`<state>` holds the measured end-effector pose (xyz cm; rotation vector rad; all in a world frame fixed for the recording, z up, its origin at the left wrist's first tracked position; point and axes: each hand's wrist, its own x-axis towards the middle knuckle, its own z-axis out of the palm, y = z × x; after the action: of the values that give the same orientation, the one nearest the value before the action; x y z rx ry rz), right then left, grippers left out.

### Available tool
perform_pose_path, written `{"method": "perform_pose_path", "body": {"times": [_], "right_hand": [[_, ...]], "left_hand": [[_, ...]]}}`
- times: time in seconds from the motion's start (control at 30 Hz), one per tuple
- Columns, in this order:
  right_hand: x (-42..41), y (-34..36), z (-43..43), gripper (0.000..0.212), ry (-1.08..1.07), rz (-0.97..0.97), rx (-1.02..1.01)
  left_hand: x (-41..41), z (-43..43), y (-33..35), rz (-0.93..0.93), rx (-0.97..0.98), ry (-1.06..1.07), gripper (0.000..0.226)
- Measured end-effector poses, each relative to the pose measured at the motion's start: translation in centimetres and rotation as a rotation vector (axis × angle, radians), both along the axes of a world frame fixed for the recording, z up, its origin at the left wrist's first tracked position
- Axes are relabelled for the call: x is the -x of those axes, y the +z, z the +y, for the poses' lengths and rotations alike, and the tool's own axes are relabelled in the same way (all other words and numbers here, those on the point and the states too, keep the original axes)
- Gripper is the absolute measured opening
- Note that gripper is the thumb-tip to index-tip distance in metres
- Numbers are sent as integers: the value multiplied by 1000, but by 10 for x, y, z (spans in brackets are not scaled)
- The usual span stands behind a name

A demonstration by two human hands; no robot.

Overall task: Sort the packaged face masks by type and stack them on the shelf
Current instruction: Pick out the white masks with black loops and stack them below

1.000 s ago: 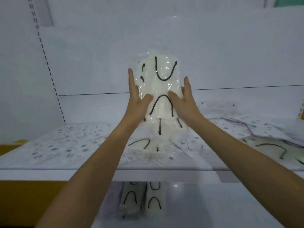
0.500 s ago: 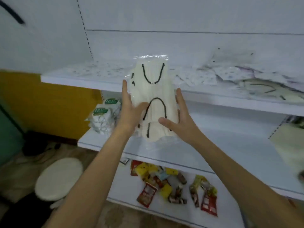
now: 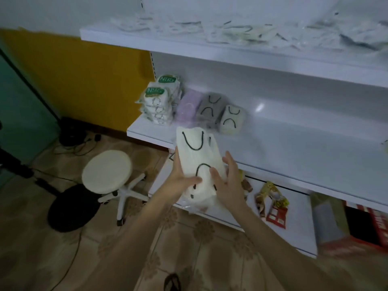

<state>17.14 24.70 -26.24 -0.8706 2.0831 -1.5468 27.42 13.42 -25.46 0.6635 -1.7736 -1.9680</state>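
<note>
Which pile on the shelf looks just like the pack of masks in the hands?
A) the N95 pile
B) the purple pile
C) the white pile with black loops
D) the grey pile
C: the pack held between the left hand and the right hand is white with black ear loops, like the white pile at the right end of the row.

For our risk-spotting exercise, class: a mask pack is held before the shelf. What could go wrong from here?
The white mask pack, gripped only at its lower half by left hand and right hand, might slip. It might land on the grey stack, whose black loops resemble the white stack's.
</note>
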Motion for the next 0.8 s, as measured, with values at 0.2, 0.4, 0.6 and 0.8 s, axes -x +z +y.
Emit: {"method": "perform_pose_path", "body": {"times": [0.2, 0.4, 0.6, 0.8], "right_hand": [[1, -30, -31, 75, -89, -449, 25], [46, -50, -47, 66, -224, -514, 135], [157, -47, -93, 63, -379, -406, 166], [280, -59, -157, 67, -286, -401, 103]], "left_hand": [[15, -57, -19, -223, -22, -130, 115], [85, -83, -38, -375, 62, -323, 111], [194, -109, -36, -253, 85, -251, 91], [297, -156, -73, -336, 587, -185, 74]]}}
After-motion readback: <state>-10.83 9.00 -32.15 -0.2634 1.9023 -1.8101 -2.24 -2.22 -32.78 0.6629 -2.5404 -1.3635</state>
